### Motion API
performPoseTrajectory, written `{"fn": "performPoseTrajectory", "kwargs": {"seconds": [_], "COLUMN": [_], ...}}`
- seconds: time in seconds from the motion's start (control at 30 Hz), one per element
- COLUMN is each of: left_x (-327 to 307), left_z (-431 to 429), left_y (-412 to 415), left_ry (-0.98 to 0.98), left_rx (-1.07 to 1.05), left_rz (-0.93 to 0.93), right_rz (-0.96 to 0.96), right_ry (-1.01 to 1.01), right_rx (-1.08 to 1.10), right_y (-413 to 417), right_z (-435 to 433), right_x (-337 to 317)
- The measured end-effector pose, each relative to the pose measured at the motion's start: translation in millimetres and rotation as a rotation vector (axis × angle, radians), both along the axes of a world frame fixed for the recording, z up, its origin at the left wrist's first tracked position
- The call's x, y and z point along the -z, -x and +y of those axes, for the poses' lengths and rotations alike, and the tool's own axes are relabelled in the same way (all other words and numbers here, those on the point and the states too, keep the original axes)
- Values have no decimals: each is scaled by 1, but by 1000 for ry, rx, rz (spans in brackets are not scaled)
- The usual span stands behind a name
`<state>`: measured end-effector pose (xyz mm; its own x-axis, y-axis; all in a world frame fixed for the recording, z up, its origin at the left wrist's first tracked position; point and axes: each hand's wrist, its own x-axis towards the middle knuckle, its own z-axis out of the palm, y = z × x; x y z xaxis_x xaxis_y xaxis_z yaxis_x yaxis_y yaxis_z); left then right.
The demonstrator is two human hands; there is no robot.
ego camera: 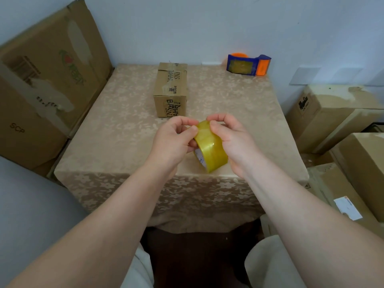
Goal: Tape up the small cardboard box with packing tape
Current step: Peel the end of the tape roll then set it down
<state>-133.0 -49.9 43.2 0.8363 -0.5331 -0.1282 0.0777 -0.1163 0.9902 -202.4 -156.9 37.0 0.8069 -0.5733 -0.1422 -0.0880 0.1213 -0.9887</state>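
Both hands held a roll of yellowish packing tape [211, 147] above the near edge of the table [116, 129], which was draped in a beige floral cloth. The left hand [172, 142] gripped the roll from its nine o'clock side, thumb and fingers curled and pinching at the top of the roll. The right hand [232, 140] closed around it from three o'clock, fingertips pressed on the outer wrap. The small cardboard box [170, 89] sat closed on the table at twelve o'clock from the hands, apart from them. A blue and orange tape dispenser [248, 64] stood at the table's far edge, about one o'clock.
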Motion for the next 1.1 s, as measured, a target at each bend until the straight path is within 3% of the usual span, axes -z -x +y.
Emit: {"fn": "performPoseTrajectory", "kwargs": {"seconds": [0.4, 0.53, 0.9, 1.1], "left_x": [-31, -35, -25, -6], "left_z": [-28, -36, -85, -123], "left_y": [1, -5, -58, -89], "left_ry": [-102, -160, -322, -419], "left_rx": [85, 48, 79, 139], "left_rz": [-95, -108, -262, -418], "right_rz": [-36, 72, 427, 597], "right_ry": [-3, 197, 1036, 1211], "right_rx": [-40, -18, 115, 84], "right_y": [24, 20, -37, -77], "right_z": [-26, -41, -116, -149], "right_x": [-19, -28, -9, 9]}}
